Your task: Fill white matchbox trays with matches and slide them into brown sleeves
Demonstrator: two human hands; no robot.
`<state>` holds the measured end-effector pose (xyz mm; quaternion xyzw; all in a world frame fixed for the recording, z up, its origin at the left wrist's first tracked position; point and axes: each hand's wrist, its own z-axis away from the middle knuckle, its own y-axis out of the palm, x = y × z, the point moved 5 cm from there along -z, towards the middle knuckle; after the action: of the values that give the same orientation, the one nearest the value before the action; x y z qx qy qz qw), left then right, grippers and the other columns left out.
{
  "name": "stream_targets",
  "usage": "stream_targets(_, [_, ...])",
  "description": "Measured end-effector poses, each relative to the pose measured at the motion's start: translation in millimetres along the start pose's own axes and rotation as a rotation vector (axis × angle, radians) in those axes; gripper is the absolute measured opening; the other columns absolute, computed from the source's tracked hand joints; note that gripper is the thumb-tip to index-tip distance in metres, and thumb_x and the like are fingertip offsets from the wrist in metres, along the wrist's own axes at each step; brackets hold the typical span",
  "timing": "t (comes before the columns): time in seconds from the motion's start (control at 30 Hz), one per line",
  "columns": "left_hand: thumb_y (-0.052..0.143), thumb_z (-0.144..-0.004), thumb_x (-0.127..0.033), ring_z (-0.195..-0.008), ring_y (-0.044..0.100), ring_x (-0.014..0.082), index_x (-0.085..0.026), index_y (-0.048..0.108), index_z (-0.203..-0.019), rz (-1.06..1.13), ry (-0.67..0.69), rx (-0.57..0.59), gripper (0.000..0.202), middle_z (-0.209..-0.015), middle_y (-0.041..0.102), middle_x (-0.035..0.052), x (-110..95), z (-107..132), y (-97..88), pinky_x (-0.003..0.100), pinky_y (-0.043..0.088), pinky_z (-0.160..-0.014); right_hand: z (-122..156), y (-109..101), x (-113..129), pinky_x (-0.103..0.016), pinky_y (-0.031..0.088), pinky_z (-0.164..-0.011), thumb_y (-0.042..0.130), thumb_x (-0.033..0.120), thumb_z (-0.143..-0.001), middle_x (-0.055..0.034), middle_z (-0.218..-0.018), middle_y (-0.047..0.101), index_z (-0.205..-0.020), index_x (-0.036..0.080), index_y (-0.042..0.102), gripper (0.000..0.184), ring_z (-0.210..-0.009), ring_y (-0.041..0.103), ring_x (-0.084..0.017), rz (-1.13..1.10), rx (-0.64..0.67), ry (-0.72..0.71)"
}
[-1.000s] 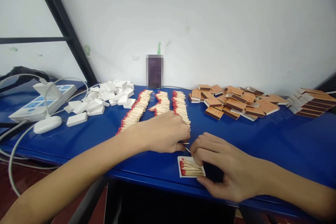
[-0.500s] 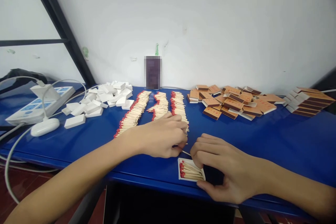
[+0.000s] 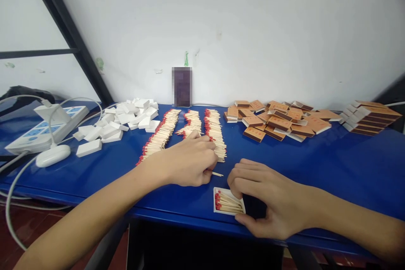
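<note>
My left hand (image 3: 186, 160) rests curled on the blue table (image 3: 332, 168), its fingertips pinching a matchstick (image 3: 217, 174) that sticks out to the right. Just behind it lie three rows of red-tipped matches (image 3: 190, 128). My right hand (image 3: 268, 196) is closed around the right end of a small white tray (image 3: 228, 202) near the table's front edge. The tray holds several red-tipped matches lying flat.
A heap of white inner trays (image 3: 122, 124) lies at the back left. Orange matchbox sleeves (image 3: 278, 120) are piled at the back right, with a neat stack (image 3: 371, 120) farther right. A white power strip (image 3: 41, 128), a white adapter (image 3: 52, 155) and cables occupy the left end.
My left hand has drawn back slightly to the left with a matchstick in its fingertips. My right hand and the tray have barely moved.
</note>
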<state>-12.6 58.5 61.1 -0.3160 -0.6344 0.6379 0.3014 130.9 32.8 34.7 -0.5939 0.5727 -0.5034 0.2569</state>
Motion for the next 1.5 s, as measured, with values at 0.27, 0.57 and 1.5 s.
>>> stream_targets(0.27, [0.066, -0.075, -0.013, -0.082, 0.060, 0.0204, -0.017, 0.067, -0.068, 0.048, -0.048, 0.014, 0.009, -0.075, 0.065, 0.0009, 10.8, -0.8, -9.0, 0.034, 0.038, -0.080, 0.3, -1.9, -14.3, -0.031, 0.040, -0.066, 0.066, 0.021, -0.077, 0.0003, -0.082, 0.059, -0.088, 0.023, 0.039, 0.029, -0.069, 0.049, -0.016, 0.023, -0.060, 0.141])
stream_targets(0.57, [0.069, -0.074, -0.014, -0.083, 0.061, 0.0170, -0.019, 0.068, -0.072, 0.234, 0.046, 0.023, 0.005, -0.084, 0.065, -0.0014, -10.4, 1.4, -17.5, 0.030, 0.043, -0.080, -2.8, -4.7, -24.7, -0.030, 0.045, -0.066, 0.069, 0.025, -0.076, -0.0011, -0.085, 0.060, -0.088, 0.023, 0.040, 0.031, -0.073, 0.055, -0.017, -0.041, -0.139, 0.238])
stream_targets(1.5, [0.060, -0.083, -0.019, -0.063, 0.051, 0.0169, -0.015, 0.068, -0.079, 0.071, 0.237, -0.521, 0.010, -0.073, 0.063, 0.0035, -44.2, 62.5, 3.6, 0.035, 0.042, -0.059, -5.8, -1.4, -16.4, -0.033, 0.052, -0.072, 0.065, 0.021, -0.085, -0.0099, -0.096, 0.064, -0.108, 0.017, 0.072, 0.024, -0.083, 0.060, -0.020, -0.015, -0.074, 0.118])
